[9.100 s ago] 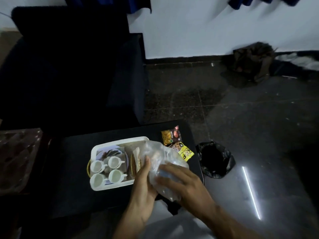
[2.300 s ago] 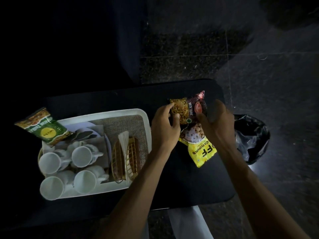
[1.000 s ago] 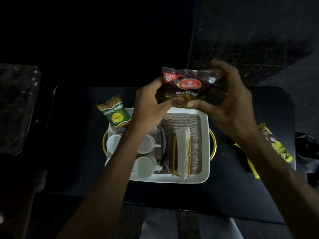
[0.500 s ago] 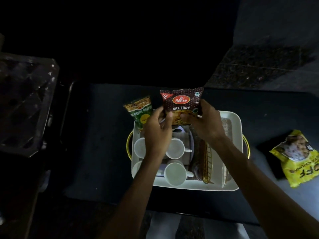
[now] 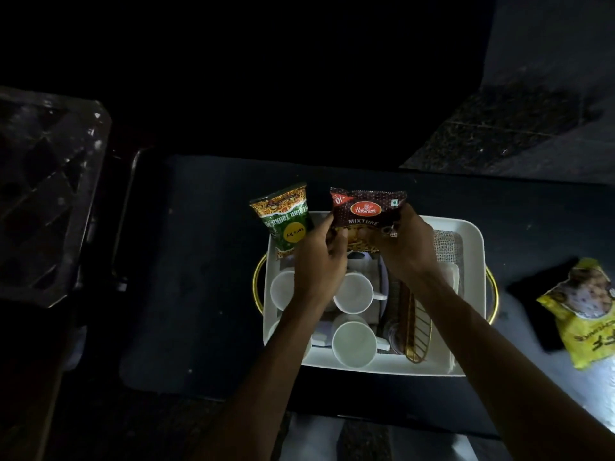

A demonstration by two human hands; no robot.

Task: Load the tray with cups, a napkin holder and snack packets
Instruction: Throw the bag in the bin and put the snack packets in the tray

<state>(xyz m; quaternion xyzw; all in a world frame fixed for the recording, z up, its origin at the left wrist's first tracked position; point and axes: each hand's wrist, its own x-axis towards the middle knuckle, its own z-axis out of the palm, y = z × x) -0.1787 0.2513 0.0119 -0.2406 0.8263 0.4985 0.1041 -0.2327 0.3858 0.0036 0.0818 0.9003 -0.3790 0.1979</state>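
Observation:
A white tray point(image 5: 472, 257) with gold handles sits on a dark table. Inside it are several white cups point(image 5: 353, 292), a gold wire napkin holder point(image 5: 414, 327) with napkins, and a woven mat. A green snack packet point(image 5: 287, 221) leans on the tray's far left corner. Both hands hold a dark brown mixture packet point(image 5: 366, 212) upright at the tray's far edge: my left hand point(image 5: 319, 257) grips its left side, my right hand point(image 5: 406, 244) its right side. A yellow snack packet point(image 5: 585, 311) lies on the table to the right of the tray.
The dark table point(image 5: 199, 277) has bare surface left of the tray. A clear plastic crate point(image 5: 43, 201) stands at the far left. Grey stone floor point(image 5: 549, 94) shows at the upper right. Everything beyond the table is very dark.
Both hands brought the mixture packet from the table's right side over to the tray and lowered it to the far edge beside the green packet. In the last half second it barely moved.

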